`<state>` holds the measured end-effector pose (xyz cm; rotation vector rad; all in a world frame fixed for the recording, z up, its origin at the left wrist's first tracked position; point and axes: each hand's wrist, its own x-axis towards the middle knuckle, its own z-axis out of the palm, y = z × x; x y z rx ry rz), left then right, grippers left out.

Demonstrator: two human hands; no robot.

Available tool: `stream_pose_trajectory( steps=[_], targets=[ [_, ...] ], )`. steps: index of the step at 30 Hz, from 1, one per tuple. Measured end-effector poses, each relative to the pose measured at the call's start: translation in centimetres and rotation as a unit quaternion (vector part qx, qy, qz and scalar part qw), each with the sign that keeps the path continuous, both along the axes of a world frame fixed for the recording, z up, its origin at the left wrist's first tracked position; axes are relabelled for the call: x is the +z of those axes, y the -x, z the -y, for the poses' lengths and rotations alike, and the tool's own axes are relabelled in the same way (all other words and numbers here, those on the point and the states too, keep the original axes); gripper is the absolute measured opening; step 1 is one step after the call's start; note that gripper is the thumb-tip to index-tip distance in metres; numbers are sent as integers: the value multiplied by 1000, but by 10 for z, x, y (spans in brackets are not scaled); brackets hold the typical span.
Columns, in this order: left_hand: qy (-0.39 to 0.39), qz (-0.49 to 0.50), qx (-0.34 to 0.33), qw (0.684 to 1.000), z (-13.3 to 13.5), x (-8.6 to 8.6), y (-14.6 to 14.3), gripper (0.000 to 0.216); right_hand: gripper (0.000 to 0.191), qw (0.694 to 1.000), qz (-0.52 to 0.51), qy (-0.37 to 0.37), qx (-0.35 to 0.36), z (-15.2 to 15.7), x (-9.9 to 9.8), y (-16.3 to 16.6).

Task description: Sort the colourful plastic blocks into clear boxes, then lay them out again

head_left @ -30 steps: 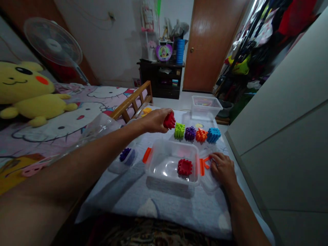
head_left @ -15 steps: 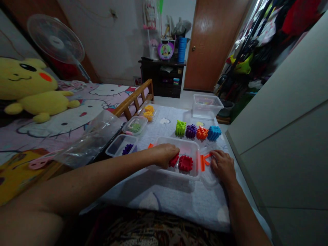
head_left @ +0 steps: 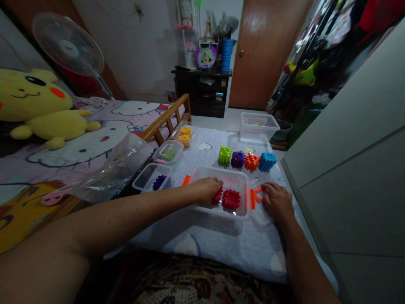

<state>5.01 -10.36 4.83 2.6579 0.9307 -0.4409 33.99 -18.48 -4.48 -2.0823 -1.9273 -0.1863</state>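
Observation:
My left hand [head_left: 207, 191] reaches into a clear plastic box [head_left: 205, 169] with orange latches. Its fingers are closed on a red toothed block [head_left: 217, 196], partly hidden under them. Beside it in the box lies a second red toothed block [head_left: 231, 199]. To the right of the box, my right hand [head_left: 279, 202] rests with its fingers stretched out over a clear lid [head_left: 261, 219], touching or nearly touching an orange latch piece [head_left: 258, 195]. Behind the box stand a lime green block [head_left: 225, 156], a purple block [head_left: 238, 159], an orange block [head_left: 252, 161] and a blue block [head_left: 267, 161].
Along the left table edge are a tub [head_left: 139, 184] with dark purple pieces, a container [head_left: 169, 145] with green pieces and a tray with yellow pieces [head_left: 185, 136]. A clear bin [head_left: 259, 126] stands at the back right. A bed rail [head_left: 166, 116] borders the left.
The view has shifted slightly. My left hand stays at the red block, its fingers a little differently placed. My right hand remains on the lid by the orange latch piece.

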Motion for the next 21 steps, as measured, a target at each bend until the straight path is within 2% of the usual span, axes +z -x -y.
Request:
stream_pose_trajectory(
  steps=[6, 12, 17, 19, 21],
  targets=[
    [9, -14, -9, 1000, 3, 10, 3, 61, 34, 999, 16, 48, 16, -7, 6, -5],
    [-4, -3, 5, 1000, 6, 23, 7, 72, 41, 996, 43, 55, 50, -8, 10, -8],
    [5, 31, 30, 999, 14, 50, 21, 59, 42, 996, 33, 65, 58, -9, 14, -10],
    [-8, 93, 57, 994, 22, 57, 33, 47, 42, 998, 0, 42, 56, -7, 18, -10],
    [-41, 185, 99, 977, 32, 56, 48, 41, 39, 996, -69, 8, 58, -1, 24, -5]
  ],
)
